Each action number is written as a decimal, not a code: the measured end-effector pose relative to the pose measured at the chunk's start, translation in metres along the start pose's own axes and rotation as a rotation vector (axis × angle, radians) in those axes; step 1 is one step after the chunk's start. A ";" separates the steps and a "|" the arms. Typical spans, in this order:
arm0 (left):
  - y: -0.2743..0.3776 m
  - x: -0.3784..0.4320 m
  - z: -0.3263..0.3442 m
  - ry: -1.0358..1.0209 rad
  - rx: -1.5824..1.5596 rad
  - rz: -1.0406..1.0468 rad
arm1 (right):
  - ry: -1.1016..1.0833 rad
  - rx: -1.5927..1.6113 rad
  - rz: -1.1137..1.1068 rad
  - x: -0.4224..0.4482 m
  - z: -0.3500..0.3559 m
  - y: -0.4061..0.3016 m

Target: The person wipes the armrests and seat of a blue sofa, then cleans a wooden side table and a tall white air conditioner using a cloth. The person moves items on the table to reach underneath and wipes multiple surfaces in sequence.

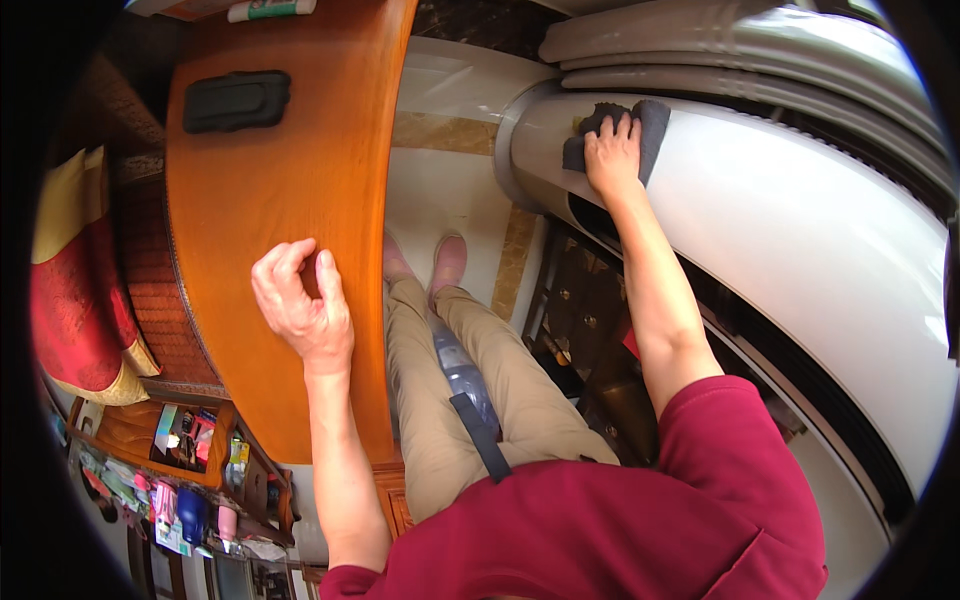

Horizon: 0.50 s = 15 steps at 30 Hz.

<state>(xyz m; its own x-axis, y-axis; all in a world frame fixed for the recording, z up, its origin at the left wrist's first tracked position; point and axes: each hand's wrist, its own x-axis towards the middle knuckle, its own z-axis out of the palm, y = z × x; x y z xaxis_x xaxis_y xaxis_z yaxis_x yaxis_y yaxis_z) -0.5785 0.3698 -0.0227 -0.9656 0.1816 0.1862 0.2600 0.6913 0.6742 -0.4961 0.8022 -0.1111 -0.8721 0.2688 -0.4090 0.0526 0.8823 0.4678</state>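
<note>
My right hand (615, 156) presses a dark grey cloth (655, 135) onto the glossy white curved surface (780, 202) of a tall appliance, near its rounded end. The cloth is bunched under and around my fingers, and a small yellowish patch shows at its left edge. My left hand (304, 300) is above the orange-brown wooden tabletop (262, 195), its fingers loosely curled and holding nothing. Towards the far end of that wooden top lies a black case-like object (237, 101).
A green and white tube (271, 8) is at the top edge. Left are red and gold fabric (86, 300) and a wooden unit full of small items (187, 442). A clear plastic bottle (461, 371) shows between my legs. Dark furniture (574, 300) stands beneath the white surface.
</note>
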 end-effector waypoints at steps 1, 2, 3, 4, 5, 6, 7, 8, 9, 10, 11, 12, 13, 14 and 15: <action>0.001 0.000 0.000 0.000 -0.015 -0.010 | -0.018 0.014 0.013 0.016 0.019 -0.007; 0.002 0.000 -0.001 -0.011 -0.038 -0.014 | -0.041 0.029 0.032 0.032 0.038 -0.015; 0.001 0.001 0.000 -0.033 -0.043 -0.010 | -0.066 0.046 0.056 0.049 0.059 -0.022; -0.001 -0.002 0.000 -0.037 -0.047 -0.030 | -0.089 0.058 0.074 0.064 0.076 -0.029; -0.003 -0.004 -0.001 -0.042 -0.052 -0.050 | -0.100 0.054 0.093 0.077 0.094 -0.037; -0.003 -0.002 0.000 -0.060 -0.025 -0.033 | -0.110 0.052 0.112 0.090 0.112 -0.043; -0.001 -0.002 0.000 -0.064 -0.029 -0.053 | -0.118 0.049 0.134 0.103 0.131 -0.049; 0.000 -0.003 0.000 -0.071 -0.023 -0.077 | -0.125 0.034 0.163 0.115 0.151 -0.052; 0.000 -0.004 -0.001 -0.077 -0.011 -0.100 | -0.106 0.047 0.177 0.126 0.166 -0.058; -0.001 -0.004 0.002 -0.062 0.007 -0.057 | -0.084 0.054 0.194 0.136 0.178 -0.063; -0.003 -0.005 0.001 -0.068 0.011 -0.064 | -0.063 0.062 0.213 0.147 0.189 -0.067; -0.003 -0.007 0.000 -0.075 0.010 -0.082 | -0.116 0.074 0.215 0.159 0.199 -0.070; -0.002 -0.009 -0.002 -0.081 0.014 -0.102 | -0.208 0.082 0.216 0.169 0.201 -0.075; -0.005 -0.011 -0.003 -0.058 0.019 -0.105 | -0.299 0.089 0.217 0.180 0.201 -0.079; -0.006 -0.010 -0.003 -0.067 0.058 -0.072 | -0.393 0.085 0.218 0.187 0.205 -0.080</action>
<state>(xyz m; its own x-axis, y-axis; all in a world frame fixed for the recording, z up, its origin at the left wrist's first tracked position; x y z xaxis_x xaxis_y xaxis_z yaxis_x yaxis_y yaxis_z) -0.5700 0.3620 -0.0263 -0.9804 0.1754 0.0895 0.1915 0.7432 0.6411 -0.5635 0.8611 -0.3860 -0.5862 0.5634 -0.5822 0.2681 0.8130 0.5168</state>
